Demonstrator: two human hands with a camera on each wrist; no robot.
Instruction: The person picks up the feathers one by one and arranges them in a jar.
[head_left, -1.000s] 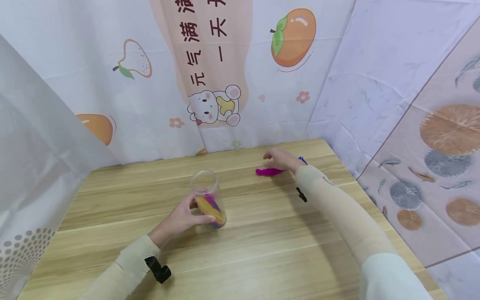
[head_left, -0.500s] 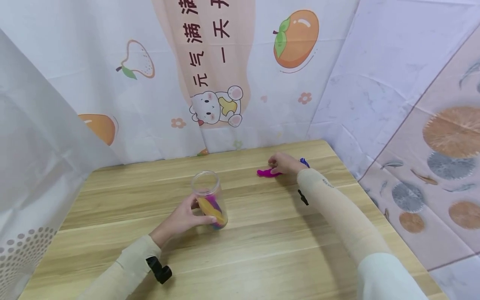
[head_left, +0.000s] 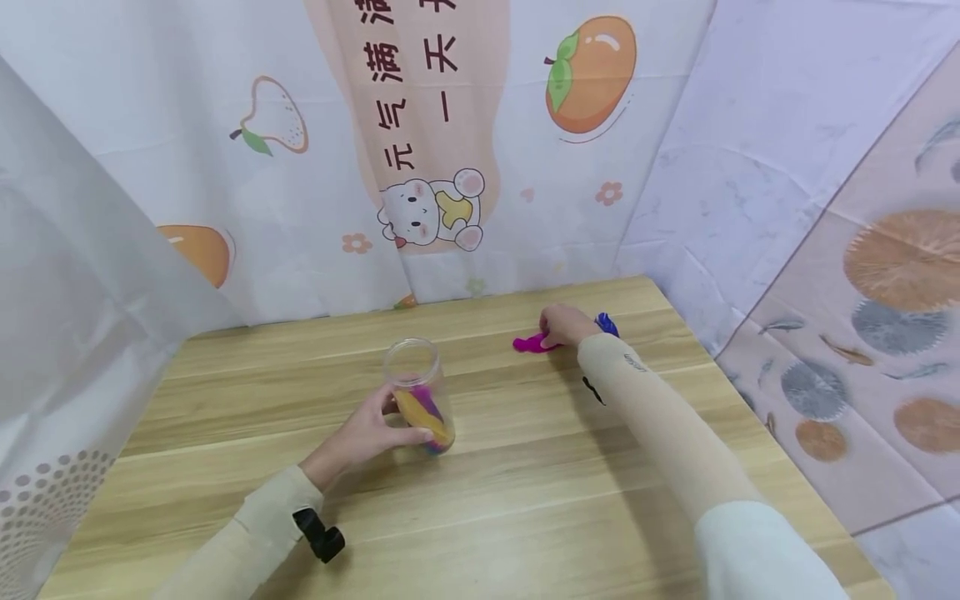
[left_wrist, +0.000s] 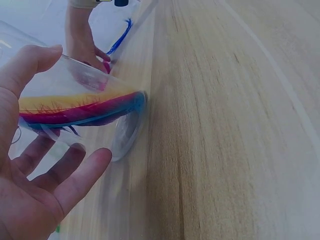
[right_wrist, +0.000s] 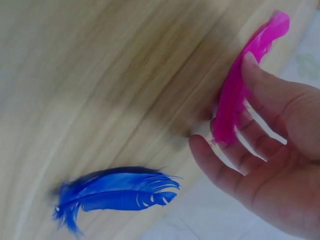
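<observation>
My left hand (head_left: 375, 431) curls round a clear plastic jar (head_left: 415, 360), which stands upright on the table. Inside the jar lie several feathers (left_wrist: 85, 111) in yellow, magenta, blue and purple. Toward the back right, my right hand (head_left: 567, 323) pinches a magenta feather (right_wrist: 231, 100) between thumb and fingers, close to the tabletop. Just beyond the right wrist, a blue feather (right_wrist: 122, 189) lies on the wood, partly hidden by the arm in the head view.
The wooden table (head_left: 480, 517) carries all of this. A printed curtain (head_left: 315, 200) hangs along its back edge, and more cloth (head_left: 817, 250) borders the right side.
My right hand has come down onto the magenta feather and now pinches it. The left hand and the jar have stayed where they were.
</observation>
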